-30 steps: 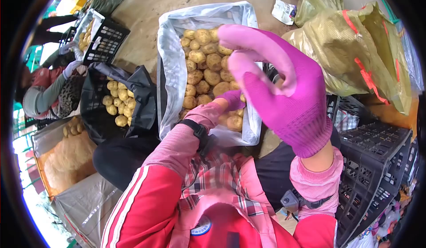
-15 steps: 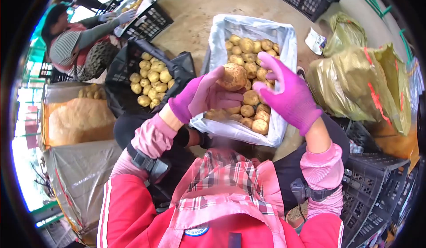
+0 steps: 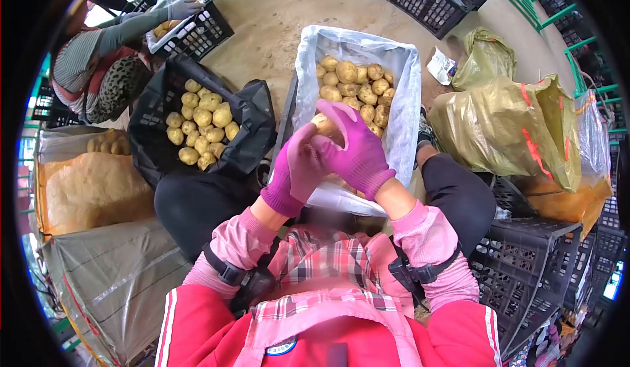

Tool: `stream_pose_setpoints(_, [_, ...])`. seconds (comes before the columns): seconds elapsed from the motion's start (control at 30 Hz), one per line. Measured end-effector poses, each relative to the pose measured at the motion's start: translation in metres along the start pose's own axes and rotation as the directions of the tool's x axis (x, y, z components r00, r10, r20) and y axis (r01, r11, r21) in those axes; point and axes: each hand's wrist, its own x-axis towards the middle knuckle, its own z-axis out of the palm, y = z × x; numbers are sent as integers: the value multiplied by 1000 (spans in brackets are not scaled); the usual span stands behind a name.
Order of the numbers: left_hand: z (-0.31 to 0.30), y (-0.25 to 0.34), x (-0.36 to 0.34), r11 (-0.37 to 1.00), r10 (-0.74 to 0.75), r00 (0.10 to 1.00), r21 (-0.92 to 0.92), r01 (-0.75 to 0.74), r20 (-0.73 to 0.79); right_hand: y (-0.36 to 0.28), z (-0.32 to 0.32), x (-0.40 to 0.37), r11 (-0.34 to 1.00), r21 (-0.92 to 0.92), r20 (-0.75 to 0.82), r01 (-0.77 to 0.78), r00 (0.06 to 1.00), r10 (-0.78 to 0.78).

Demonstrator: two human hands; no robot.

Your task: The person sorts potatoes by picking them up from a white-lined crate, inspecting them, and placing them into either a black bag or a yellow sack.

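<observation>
Head view, clock read from the picture's centre:
1. Right hand (image 3: pixel 359 155): spread and apart half a second ago, now curled over the potato (image 3: pixel 323 124).
2. Left hand (image 3: pixel 295 170): half-closed, cupping that potato's near side.
3. Potato: just off centre toward twelve, above the white-lined crate (image 3: pixel 408 85) at one o'clock.
4. Black-lined container (image 3: pixel 252 121), ten o'clock: holds potatoes (image 3: pixel 203 119), as before.
</observation>
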Motion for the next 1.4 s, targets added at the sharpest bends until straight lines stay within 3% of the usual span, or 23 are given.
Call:
stream_pose_setpoints(0.07, [2,44,9,929,188,980,310,-201,73,3,0,2,1000,-16,-9,1,1000,-1])
stream_pose_setpoints(0.1, [3,43,11,990,-12,998,-137,21,59,5,0,3,1000,-26,-13,3,1000,-4])
stream_pose_setpoints(0.13, [5,42,15,800,-195,972,-552,234,130,6,1,2,998,-66,-35,20,999,-23])
stream_pose_setpoints(0.2, [4,46,18,997,-74,989,2,74,125,6,-2,3,999,19,-25,-32,999,33])
stream_pose_setpoints(0.23, [4,48,20,961,-13,993,277,-21,121,6,-4,2,996,60,-20,-59,998,60])
stream_pose_setpoints(0.27, [7,49,20,974,12,990,222,-44,141,12,-4,4,991,117,7,-71,997,71])
stream_pose_setpoints(0.37, [8,51,17,949,29,992,308,-65,120,12,-7,4,989,127,4,-69,998,69])
stream_pose_setpoints(0.47, [17,27,14,971,-61,998,232,57,11,18,-1,-1,999,-29,5,44,999,-44])
stream_pose_setpoints(0.57, [15,48,8,969,-134,991,213,127,15,20,-9,1,999,50,104,4,995,-9])
stream_pose_setpoints(0.63, [15,81,9,964,-250,968,103,245,31,12,-17,2,1000,-1,132,-21,991,21])
stream_pose_setpoints(0.7, [20,100,12,876,-446,893,-173,449,62,7,-20,2,998,-53,135,-37,990,44])
stream_pose_setpoints(0.87, [19,97,12,883,-404,910,-218,415,98,4,-18,0,985,-162,76,-65,994,78])
stream_pose_setpoints(0.9, [19,95,13,885,-394,912,-222,410,114,5,-21,0,991,-106,79,-77,993,86])
stream_pose_setpoints(0.97, [35,89,18,796,-379,924,-495,348,39,7,-28,5,995,5,88,-98,991,97])
stream_pose_setpoints(1.03, [35,89,19,774,-377,925,-533,342,45,4,-29,4,997,59,43,-44,998,41])
stream_pose_setpoints(1.1, [19,93,16,845,-386,913,-347,407,133,3,-28,3,998,64,16,-15,1000,14])
stream_pose_setpoints(1.3, [26,94,15,766,-360,925,-525,370,126,5,-24,4,995,68,-4,-71,997,71])
stream_pose_setpoints(1.4, [17,93,14,794,-388,904,-432,428,182,3,-28,5,994,106,0,-32,999,32])
